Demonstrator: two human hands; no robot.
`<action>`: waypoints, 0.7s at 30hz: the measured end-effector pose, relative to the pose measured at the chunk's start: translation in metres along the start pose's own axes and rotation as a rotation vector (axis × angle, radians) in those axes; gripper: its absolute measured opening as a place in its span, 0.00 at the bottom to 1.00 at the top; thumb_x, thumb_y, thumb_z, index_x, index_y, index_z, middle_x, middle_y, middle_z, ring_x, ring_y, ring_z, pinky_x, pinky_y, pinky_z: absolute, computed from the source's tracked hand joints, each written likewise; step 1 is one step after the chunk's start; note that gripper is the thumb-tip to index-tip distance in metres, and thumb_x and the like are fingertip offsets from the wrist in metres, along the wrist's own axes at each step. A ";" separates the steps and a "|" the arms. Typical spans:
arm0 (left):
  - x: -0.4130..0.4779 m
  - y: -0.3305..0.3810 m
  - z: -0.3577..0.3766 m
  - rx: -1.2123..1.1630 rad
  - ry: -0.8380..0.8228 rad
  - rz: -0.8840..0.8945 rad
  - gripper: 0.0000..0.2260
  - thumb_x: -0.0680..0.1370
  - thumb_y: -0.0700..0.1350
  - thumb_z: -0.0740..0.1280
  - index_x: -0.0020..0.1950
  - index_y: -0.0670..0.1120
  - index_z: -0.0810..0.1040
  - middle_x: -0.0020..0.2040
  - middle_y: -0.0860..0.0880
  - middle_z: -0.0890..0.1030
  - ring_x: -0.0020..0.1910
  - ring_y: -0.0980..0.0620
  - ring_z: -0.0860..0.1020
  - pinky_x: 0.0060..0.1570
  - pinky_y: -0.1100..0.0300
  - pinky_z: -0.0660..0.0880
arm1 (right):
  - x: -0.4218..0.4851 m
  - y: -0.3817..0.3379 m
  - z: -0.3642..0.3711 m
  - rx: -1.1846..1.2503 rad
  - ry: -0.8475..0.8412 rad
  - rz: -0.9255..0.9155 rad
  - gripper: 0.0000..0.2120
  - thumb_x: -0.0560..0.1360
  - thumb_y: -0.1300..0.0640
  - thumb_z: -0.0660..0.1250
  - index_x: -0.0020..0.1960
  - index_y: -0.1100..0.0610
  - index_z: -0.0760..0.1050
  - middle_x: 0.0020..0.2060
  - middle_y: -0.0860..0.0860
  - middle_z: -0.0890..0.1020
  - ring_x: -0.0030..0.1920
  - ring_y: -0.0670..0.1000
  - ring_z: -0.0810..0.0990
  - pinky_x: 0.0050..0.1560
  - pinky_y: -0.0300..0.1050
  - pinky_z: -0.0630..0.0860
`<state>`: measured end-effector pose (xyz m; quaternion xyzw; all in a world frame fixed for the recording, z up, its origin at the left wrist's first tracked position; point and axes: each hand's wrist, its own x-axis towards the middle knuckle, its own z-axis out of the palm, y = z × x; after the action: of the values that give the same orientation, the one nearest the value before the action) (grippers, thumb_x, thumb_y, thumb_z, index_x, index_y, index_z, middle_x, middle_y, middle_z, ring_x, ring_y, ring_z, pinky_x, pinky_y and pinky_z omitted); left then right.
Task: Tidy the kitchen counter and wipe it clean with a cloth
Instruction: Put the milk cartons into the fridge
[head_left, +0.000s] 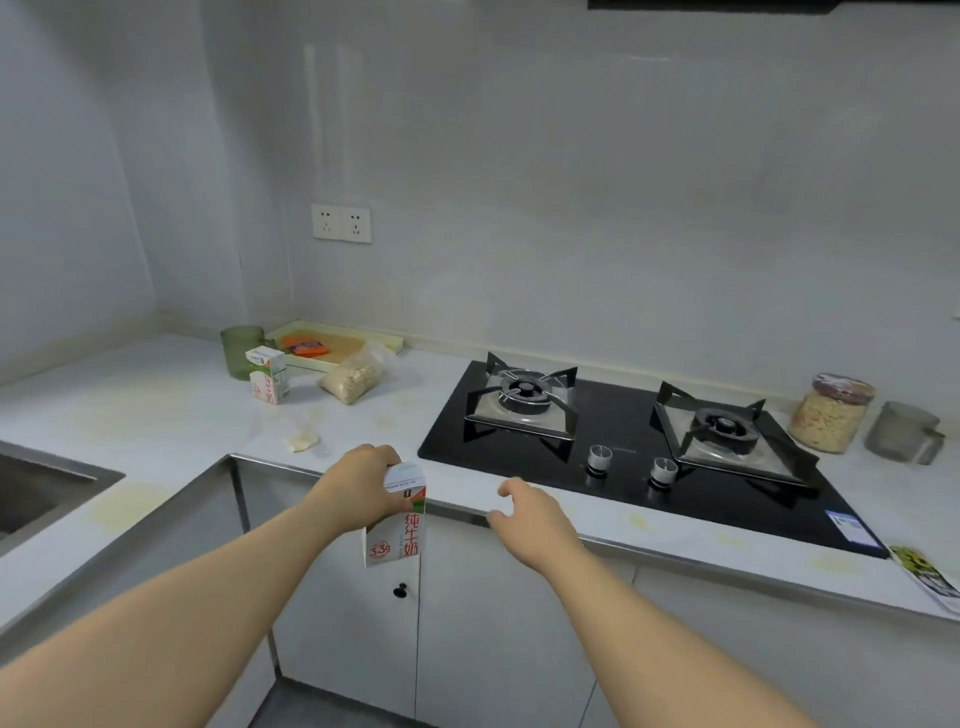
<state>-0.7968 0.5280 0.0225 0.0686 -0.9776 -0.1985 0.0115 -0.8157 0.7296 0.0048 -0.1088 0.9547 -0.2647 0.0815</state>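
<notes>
Head camera: carton in the air, no cloth in sight

Left hand (358, 483) has the milk carton (399, 525) gripped from above, fingers and thumb wrapped round its gabled top. It hangs clear of the counter (156, 415), out in front of the cabinet doors (467, 597). Held by the top like that it looks light, probably empty, so my read is it's being cleared away rather than poured.

Right hand (530, 514) hovers just beside it over the counter's front edge, fingers loosely curled and part open, holding nothing and touching nothing that I can make out.

Plenty to tidy. A second carton (269, 376) stands far back by the green cup (240, 351). A bag of oats (353, 378) sits just beside the tray (387, 342), and a small pale scrap (301, 441) lies alone on the stained counter. Right of the hob (623, 415), a jar of oats (831, 415) and a glass mug (906, 431) sit close together. With no cloth in shot, wiping looks some way off.
</notes>
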 end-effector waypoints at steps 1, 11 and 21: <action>0.020 -0.014 -0.011 0.000 0.013 -0.018 0.21 0.73 0.52 0.70 0.63 0.47 0.72 0.57 0.47 0.75 0.48 0.53 0.71 0.45 0.62 0.69 | 0.026 -0.016 0.004 0.002 -0.009 -0.016 0.21 0.79 0.52 0.58 0.70 0.54 0.64 0.67 0.53 0.71 0.62 0.56 0.74 0.62 0.49 0.71; 0.146 -0.126 -0.060 0.009 0.087 -0.183 0.20 0.73 0.52 0.70 0.62 0.47 0.73 0.58 0.47 0.75 0.55 0.48 0.75 0.48 0.59 0.71 | 0.196 -0.129 0.047 0.041 -0.125 -0.151 0.20 0.79 0.52 0.57 0.70 0.54 0.64 0.65 0.54 0.72 0.60 0.56 0.75 0.59 0.50 0.73; 0.223 -0.208 -0.087 -0.006 0.143 -0.358 0.19 0.73 0.53 0.70 0.61 0.49 0.74 0.52 0.49 0.73 0.52 0.50 0.75 0.47 0.59 0.73 | 0.327 -0.191 0.081 0.007 -0.226 -0.275 0.21 0.79 0.52 0.58 0.71 0.54 0.64 0.67 0.54 0.71 0.66 0.56 0.71 0.64 0.48 0.70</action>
<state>-0.9865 0.2739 0.0203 0.2554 -0.9459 -0.1949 0.0454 -1.0818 0.4488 0.0044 -0.2672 0.9146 -0.2628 0.1519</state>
